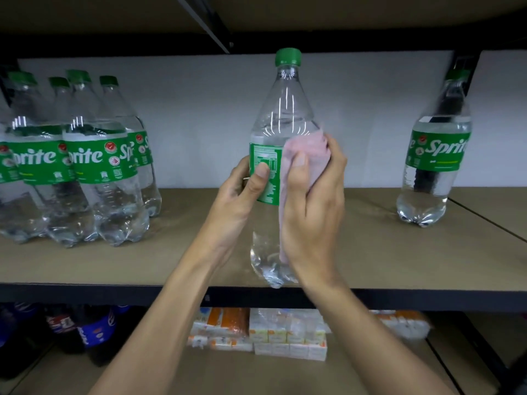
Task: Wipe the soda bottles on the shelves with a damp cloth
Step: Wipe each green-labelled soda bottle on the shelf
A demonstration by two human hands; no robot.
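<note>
A clear soda bottle [281, 115] with a green cap and green label is held upright in front of the middle shelf. My left hand [241, 195] grips it at the label from the left, thumb on the front. My right hand [312, 212] holds a pink cloth [305, 155] and presses it against the bottle's right side over the label, fingers wrapped round. The cloth hangs down along the lower body. The bottle's base is level with the shelf's front edge.
Several Sprite bottles [85, 161] stand grouped at the left of the brown shelf [370, 252]. One more Sprite bottle [436, 155] stands at the right. Below are dark cola bottles [94, 329] and small boxed packs [285, 332]. A dark shelf rail [427, 300] runs across.
</note>
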